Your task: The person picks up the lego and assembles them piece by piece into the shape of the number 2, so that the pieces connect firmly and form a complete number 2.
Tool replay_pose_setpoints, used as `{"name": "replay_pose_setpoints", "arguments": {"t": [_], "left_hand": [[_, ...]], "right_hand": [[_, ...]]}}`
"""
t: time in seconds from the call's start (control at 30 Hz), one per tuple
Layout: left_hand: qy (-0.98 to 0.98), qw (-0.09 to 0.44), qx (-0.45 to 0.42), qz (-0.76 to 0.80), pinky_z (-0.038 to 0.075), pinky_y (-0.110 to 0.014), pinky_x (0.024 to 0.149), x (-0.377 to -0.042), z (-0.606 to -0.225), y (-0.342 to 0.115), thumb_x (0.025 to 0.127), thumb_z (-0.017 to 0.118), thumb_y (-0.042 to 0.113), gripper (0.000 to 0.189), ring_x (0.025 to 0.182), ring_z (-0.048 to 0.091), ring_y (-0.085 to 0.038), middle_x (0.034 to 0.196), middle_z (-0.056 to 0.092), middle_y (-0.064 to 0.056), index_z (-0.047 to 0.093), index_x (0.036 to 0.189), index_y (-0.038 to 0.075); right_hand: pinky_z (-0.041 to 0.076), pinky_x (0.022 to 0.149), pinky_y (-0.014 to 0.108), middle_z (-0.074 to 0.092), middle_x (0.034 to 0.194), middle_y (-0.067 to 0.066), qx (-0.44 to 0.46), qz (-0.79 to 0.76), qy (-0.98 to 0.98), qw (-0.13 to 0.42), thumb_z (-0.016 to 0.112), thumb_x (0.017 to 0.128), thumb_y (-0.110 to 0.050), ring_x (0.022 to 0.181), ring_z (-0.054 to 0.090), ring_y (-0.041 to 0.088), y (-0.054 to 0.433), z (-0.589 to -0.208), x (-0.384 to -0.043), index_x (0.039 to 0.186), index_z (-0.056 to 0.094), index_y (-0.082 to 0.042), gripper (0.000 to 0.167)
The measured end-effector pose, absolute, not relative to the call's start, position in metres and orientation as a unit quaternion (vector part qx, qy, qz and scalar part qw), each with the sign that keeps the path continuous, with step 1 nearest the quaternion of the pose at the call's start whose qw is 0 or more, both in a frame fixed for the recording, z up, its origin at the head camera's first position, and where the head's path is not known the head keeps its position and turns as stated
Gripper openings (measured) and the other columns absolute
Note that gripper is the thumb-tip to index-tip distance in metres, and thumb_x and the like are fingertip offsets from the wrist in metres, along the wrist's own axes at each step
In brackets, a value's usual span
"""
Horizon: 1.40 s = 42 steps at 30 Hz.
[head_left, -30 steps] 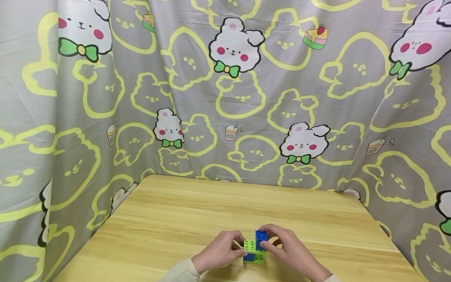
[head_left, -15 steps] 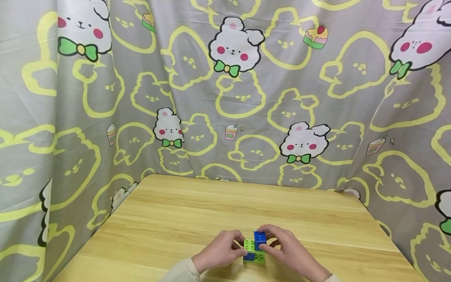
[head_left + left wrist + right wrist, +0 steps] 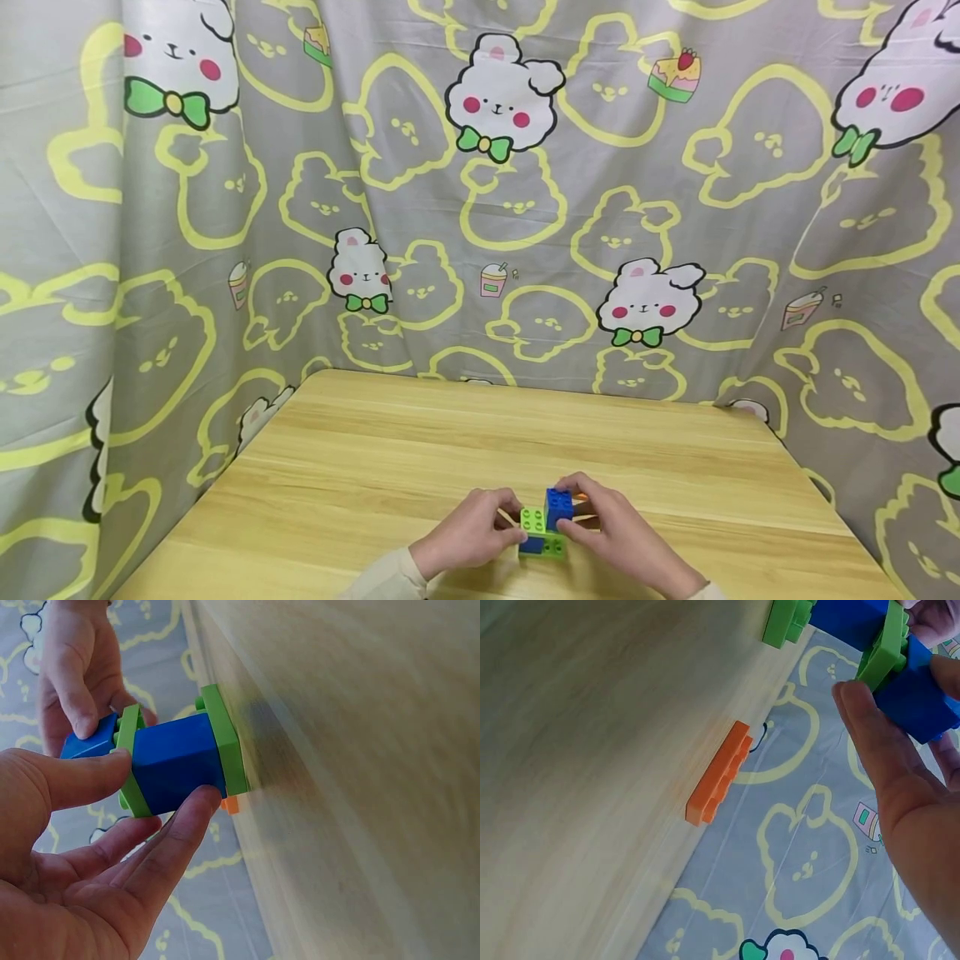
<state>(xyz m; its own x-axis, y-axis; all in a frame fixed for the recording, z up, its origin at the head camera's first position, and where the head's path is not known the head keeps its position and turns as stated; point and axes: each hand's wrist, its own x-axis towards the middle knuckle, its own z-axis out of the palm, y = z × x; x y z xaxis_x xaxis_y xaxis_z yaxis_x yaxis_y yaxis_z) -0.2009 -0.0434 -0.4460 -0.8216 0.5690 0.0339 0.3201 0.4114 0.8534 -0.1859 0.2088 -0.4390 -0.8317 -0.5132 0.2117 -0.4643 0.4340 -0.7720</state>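
On the wooden table stands a small stack of toy building blocks: a lower green plate (image 3: 227,739), a blue block (image 3: 180,761) on it, and an upper green plate (image 3: 532,521) on top. The left hand (image 3: 468,532) grips this stack from the left, its thumb by the upper plate and fingertips against the blue block. From the right, the right hand (image 3: 618,529) pinches a second blue block (image 3: 558,508) at the upper plate's right end. In both wrist views that block looks tilted, with green studs showing beside it; whether it is joined cannot be told.
An orange brick (image 3: 718,780) lies on the table beyond the right hand, mostly hidden in the head view. The wooden table (image 3: 420,450) extends behind the hands, enclosed by a grey patterned curtain (image 3: 525,192).
The upper blue block shifted slightly left, then back right and a little up with the right hand. The left hand and lower stack stay put. A bit of orange now shows behind the right fingers.
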Motion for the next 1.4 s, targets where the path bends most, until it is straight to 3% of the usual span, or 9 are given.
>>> {"name": "replay_pose_setpoints", "arguments": {"t": [0.3,0.47,0.87,1.4], "left_hand": [[0.833,0.130,0.270,0.466,0.058,-0.019,0.072,-0.2012,-0.4459,-0.0442,0.093,0.075,0.010,0.020,0.086,0.072,-0.007,0.106,0.073,-0.003,0.069,0.112,0.003],[0.829,0.132,0.271,0.472,0.058,-0.019,0.072,-0.2012,-0.4456,-0.0444,0.093,0.074,0.009,0.020,0.086,0.073,-0.009,0.106,0.073,-0.004,0.069,0.111,0.003],[0.827,0.133,0.272,0.474,0.058,-0.018,0.071,-0.2028,-0.4457,-0.0440,0.094,0.074,0.010,0.019,0.085,0.072,-0.006,0.105,0.072,-0.002,0.069,0.111,0.004],[0.830,0.132,0.267,0.471,0.058,-0.018,0.071,-0.2005,-0.4448,-0.0431,0.093,0.075,0.010,0.019,0.085,0.072,-0.006,0.105,0.073,-0.003,0.069,0.110,0.004]], "right_hand": [[0.063,0.075,0.034,0.054,0.137,0.029,-0.259,-0.510,0.815,0.093,0.049,0.110,-0.027,0.094,0.074,0.022,0.2121,-0.4437,-0.1870,0.135,0.047,-0.007,0.032],[0.063,0.075,0.035,0.054,0.135,0.027,-0.243,-0.521,0.813,0.092,0.046,0.111,-0.030,0.096,0.073,0.023,0.2089,-0.4425,-0.1858,0.132,0.048,-0.007,0.032],[0.063,0.078,0.036,0.053,0.120,0.022,-0.212,-0.540,0.808,0.104,0.051,0.109,-0.031,0.099,0.071,0.029,0.2064,-0.4384,-0.1839,0.129,0.048,-0.007,0.031],[0.062,0.082,0.037,0.051,0.122,0.020,-0.201,-0.565,0.790,0.126,0.052,0.109,-0.029,0.103,0.070,0.030,0.2089,-0.4383,-0.1816,0.130,0.047,-0.006,0.031]]}}
